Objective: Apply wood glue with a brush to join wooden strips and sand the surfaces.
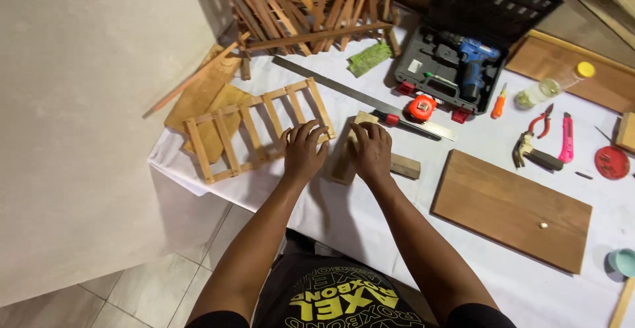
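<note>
My left hand lies flat, fingers spread, on the right end of a small wooden ladder-like slat frame on the white-covered table. My right hand rests on two wooden blocks: a pale block running front to back and another block sticking out to the right. The hands are a few centimetres apart. Whether the fingers grip the blocks is hidden.
A steel ruler, orange tape measure and red-handled tool lie behind the hands. A drill case, hammer, pliers, pink cutter, brown board sit right. Slat frames pile at back.
</note>
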